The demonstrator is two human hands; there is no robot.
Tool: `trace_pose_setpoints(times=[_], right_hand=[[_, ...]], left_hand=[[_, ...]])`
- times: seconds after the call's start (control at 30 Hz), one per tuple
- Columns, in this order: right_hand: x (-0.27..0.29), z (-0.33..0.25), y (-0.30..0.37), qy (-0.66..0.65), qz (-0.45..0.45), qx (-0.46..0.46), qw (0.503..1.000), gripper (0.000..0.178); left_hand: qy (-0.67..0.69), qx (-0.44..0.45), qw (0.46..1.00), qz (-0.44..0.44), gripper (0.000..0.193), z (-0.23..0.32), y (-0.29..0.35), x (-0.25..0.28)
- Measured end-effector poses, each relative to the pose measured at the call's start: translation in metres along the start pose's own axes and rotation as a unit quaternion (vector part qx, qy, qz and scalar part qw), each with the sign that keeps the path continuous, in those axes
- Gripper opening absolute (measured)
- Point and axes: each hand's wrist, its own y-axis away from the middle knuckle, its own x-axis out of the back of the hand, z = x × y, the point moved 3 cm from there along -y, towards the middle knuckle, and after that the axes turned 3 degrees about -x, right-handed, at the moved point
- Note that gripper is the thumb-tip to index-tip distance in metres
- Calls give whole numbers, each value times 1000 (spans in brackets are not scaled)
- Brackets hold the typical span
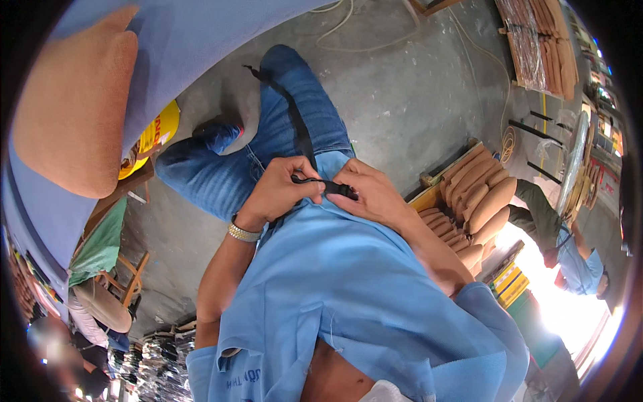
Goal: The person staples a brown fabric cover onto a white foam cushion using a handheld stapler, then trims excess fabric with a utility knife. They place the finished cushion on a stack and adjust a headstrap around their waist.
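Note:
A black strap [299, 125] runs over my jeans at the waist, its loose end trailing along one thigh toward the knee. My left hand [287, 186] pinches part of it between thumb and fingers. Close beside it, my right hand [365, 192] grips a short dark section, perhaps a buckle, which the fingers partly hide. Both hands meet in front of my light blue shirt [321, 248]. A metal-banded watch [243, 232] is on my left wrist.
On the left, a brown cushion [77, 110] lies on a blue-covered table [194, 27]. A yellow container [167, 124] stands below it. Stacked brown cushions [479, 191] fill a crate at right. Cables [506, 100] lie on the floor. Other people [579, 261] are farther off.

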Motion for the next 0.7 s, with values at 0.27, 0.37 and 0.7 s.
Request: trace_pose_setpoints(times=[0.27,0.37,0.7], right_hand=[[8,30,29,-5,-23,-120,992,30],[13,30,5,28,-114,-104,988,30],[-14,-2,-116,-94,-243,122,958,22]], left_hand=[[-59,-1,998,10,10,-9,-10,2],[-12,-2,1000,27,11,-22,-9,17],[-36,-18,999,-6,14,-2,6,21]])
